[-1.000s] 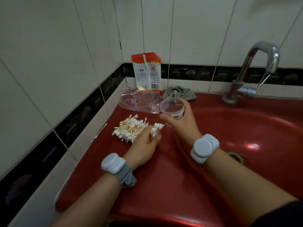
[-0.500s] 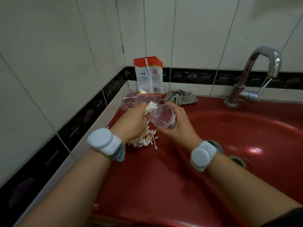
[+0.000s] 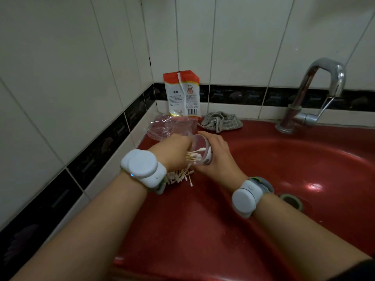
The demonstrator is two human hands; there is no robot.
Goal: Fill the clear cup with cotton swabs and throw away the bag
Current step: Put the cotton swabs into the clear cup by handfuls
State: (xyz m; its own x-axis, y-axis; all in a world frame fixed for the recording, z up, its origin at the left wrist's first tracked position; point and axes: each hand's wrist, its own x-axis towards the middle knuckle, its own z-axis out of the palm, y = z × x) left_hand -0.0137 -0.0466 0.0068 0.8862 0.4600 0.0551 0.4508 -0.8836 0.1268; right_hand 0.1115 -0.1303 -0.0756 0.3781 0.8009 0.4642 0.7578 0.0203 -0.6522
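Note:
My right hand (image 3: 216, 157) grips the clear cup (image 3: 200, 152), tipped with its mouth toward the left above the red sink ledge. My left hand (image 3: 172, 153) holds a small bunch of cotton swabs (image 3: 195, 156) whose ends are inside the cup's mouth. A loose pile of swabs (image 3: 179, 177) lies on the ledge under my left wrist, partly hidden by it. The empty clear plastic bag (image 3: 168, 126) lies crumpled behind my hands near the corner.
An orange and white packet (image 3: 182, 94) leans on the tiled wall at the back. A grey cloth (image 3: 221, 123) sits beside it. The chrome tap (image 3: 316, 94) stands at the right, over the red basin (image 3: 294, 159) with its drain (image 3: 291, 200).
My left hand lifted a bunch of swabs from the pile and pushed them into the cup. My right hand tipped the cup to the left toward it.

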